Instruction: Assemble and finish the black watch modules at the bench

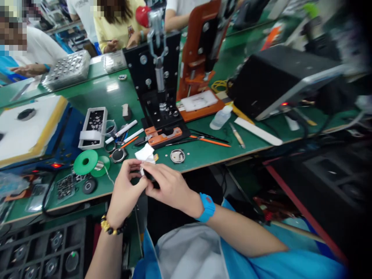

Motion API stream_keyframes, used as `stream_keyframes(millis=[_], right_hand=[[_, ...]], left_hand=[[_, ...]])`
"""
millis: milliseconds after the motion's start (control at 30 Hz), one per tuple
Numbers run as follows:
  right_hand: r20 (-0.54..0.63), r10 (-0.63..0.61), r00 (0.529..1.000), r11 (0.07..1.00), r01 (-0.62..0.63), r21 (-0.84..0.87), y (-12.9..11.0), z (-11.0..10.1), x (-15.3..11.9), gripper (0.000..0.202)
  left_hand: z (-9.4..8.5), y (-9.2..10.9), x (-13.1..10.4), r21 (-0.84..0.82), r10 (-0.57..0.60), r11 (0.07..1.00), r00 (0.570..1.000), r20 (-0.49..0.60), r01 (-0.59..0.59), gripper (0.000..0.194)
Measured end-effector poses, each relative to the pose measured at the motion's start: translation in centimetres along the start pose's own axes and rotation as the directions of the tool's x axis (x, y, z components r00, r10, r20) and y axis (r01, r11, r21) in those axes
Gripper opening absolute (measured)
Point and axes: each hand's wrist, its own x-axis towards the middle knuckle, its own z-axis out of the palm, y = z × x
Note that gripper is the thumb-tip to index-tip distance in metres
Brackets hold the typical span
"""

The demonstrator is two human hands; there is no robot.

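At the bench's front edge my left hand (126, 192) and my right hand (171, 188) meet, fingertips pinched together. Between them is a small part with a whitish edge and a dark side, mostly hidden by the fingers; its kind I cannot make out. A crumpled white piece of paper or cloth (145, 153) lies just beyond the fingertips. To the right of it sits a round silver watch-like case (177, 155), with tiny pale bits beside it. Another round dark-faced piece (119, 155) rests left of the paper.
A black toggle press (154, 77) and an orange one (197, 58) stand behind. Nearby are a squeeze bottle (221, 117), tweezers (210, 138), a green spool (85, 162) and a white parts box (93, 128). Foam trays (37, 248) sit low left. Co-workers sit across the bench.
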Motion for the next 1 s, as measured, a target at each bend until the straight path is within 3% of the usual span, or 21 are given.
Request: stream_keyframes(millis=[300, 600, 733, 833, 1000], right_hand=[[-0.002, 0.005, 1.0, 0.998, -0.005, -0.066, 0.0, -2.6, -0.1, 0.034], [-0.038, 0.022, 0.999, 0.999, -0.023, -0.037, 1.4, -5.5, -1.8, 0.034], [-0.036, -0.019, 0.999, 0.996, 0.015, -0.093, 1.6, -6.6, -2.4, 0.03], [0.014, -0.082, 0.996, 0.985, 0.084, -0.154, 1.2, -5.9, -1.7, 0.031], [0.148, -0.128, 0.981, 0.968, 0.156, -0.199, 0.4, -2.4, -0.1, 0.037]], left_hand=[[0.0, -0.4, -0.1, 0.014, -0.065, 0.998, 0.998, -0.025, 0.066, 0.045], [0.1, -0.5, -0.3, 0.1, -0.035, 0.994, 0.997, -0.069, 0.042, 0.049], [0.1, -0.5, -0.5, -0.007, -0.049, 0.999, 0.99, -0.13, 0.049, 0.043], [-0.5, -0.4, -0.9, -0.189, -0.039, 0.982, 0.977, -0.21, -0.001, 0.036], [-2.6, -0.3, -2.0, -0.381, -0.078, 0.923, 0.947, -0.312, -0.05, 0.034]])
